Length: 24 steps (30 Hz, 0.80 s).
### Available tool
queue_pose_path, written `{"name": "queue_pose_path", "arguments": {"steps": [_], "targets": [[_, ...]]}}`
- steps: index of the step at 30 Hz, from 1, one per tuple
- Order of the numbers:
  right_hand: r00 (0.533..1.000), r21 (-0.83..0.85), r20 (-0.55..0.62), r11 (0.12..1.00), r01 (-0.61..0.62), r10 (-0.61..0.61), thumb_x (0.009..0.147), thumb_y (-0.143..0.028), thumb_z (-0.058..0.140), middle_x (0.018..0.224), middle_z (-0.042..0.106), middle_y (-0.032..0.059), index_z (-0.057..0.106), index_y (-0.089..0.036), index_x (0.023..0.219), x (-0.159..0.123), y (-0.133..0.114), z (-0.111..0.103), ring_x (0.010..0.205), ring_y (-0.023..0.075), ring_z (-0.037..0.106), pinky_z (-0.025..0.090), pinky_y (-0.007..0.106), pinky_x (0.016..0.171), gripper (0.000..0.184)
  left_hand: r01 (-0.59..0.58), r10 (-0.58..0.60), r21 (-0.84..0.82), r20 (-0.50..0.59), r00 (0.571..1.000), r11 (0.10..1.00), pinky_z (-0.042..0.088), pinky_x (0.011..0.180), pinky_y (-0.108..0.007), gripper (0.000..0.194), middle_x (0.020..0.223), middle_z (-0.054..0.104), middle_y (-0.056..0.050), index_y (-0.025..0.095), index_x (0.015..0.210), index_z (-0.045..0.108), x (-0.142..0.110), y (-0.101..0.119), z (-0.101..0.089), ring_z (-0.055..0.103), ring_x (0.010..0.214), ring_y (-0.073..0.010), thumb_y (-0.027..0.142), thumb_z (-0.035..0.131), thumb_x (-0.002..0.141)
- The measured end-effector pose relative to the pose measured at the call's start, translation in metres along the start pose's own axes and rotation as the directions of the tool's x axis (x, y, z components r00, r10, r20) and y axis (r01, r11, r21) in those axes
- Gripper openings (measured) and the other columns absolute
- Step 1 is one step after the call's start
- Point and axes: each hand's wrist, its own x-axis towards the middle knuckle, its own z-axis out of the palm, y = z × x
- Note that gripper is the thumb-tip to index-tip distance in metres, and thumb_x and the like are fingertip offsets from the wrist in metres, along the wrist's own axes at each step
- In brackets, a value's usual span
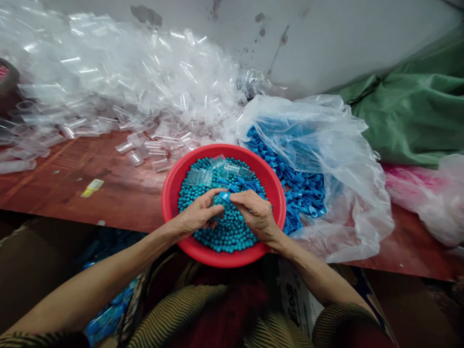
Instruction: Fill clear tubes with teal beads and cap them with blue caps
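Observation:
A red basin [169, 193] full of small teal balls [228, 239] stands at the front edge of the table. Over it, my left hand [203, 210] is closed around a clear plastic tube with teal balls inside, mostly covered by the fingers. My right hand [255, 212] pinches a blue cap [224, 196] at the tube's end; whether the cap is seated I cannot tell. Several clear tubes [199, 177] and loose blue caps [253, 185] lie on top of the balls in the basin, just beyond my hands.
A large heap of clear tubes [145, 72] covers the back left of the table [90, 193]. To the right, blue caps [304, 193] spill from a clear plastic bag [355, 193]. Green cloth [416, 106] and a pink bag [427, 193] lie farther right. Blue-filled items [116, 309] sit below the table edge.

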Motion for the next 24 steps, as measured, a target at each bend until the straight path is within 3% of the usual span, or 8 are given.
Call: {"name": "queue_pose_path", "arguments": {"steps": [6, 16, 24], "targets": [[0.998, -0.003, -0.039, 0.999, -0.045, 0.045, 0.088, -0.016, 0.053, 0.088, 0.072, 0.0026, 0.069, -0.024, 0.097, -0.001, -0.003, 0.0, 0.083, 0.0151, 0.066, 0.054, 0.03, 0.075, 0.02, -0.002, 0.002, 0.004, -0.003, 1.0, 1.0, 0.027, 0.033, -0.016, 0.059, 0.059, 0.051, 0.008, 0.018, 0.125, 0.039, 0.001, -0.001, 0.001, 0.044, 0.036, -0.0046, 0.039, 0.064, 0.075], [0.998, -0.015, -0.027, 0.998, 0.064, -0.064, 0.088, -0.014, 0.052, 0.093, 0.072, 0.0067, 0.069, -0.022, 0.098, -0.007, -0.002, 0.004, 0.086, 0.0171, 0.067, 0.055, 0.033, 0.073, 0.021, 0.0, 0.0, -0.052, 0.007, 1.0, 0.999, 0.027, 0.032, -0.015, 0.062, 0.06, 0.054, 0.006, 0.018, 0.127, 0.037, -0.003, 0.0, 0.002, 0.046, 0.037, -0.0051, 0.039, 0.063, 0.075], [0.999, 0.054, -0.04, 0.998, -0.028, 0.03, 0.087, -0.016, 0.054, 0.09, 0.073, 0.0022, 0.07, -0.025, 0.097, 0.001, -0.005, 0.001, 0.082, 0.0155, 0.067, 0.055, 0.031, 0.075, 0.02, -0.033, 0.034, -0.097, 0.008, 0.999, 0.995, 0.026, 0.033, -0.015, 0.059, 0.062, 0.054, 0.006, 0.018, 0.126, 0.037, -0.002, 0.0, 0.0, 0.047, 0.039, -0.0049, 0.039, 0.062, 0.076]]}}
